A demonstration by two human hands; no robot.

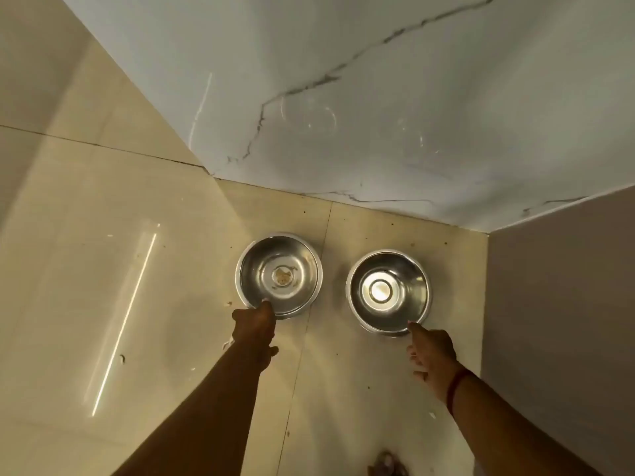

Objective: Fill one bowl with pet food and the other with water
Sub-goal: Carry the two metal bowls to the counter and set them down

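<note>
left bowl [299, 262] and right bowl [409, 280] sit mid-frame on the floor [137, 304] | thin steel, probably light, stiff, slick, so pinch the near rim | left hand [256, 326] at its rim, grip can't tell | right hand [433, 352] grip spread, fingertip [413, 327] at rim

Left hand [254, 326] hides its own grip on left bowl [302, 266].

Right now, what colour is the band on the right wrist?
Red wristband, clearest in head view.
</note>
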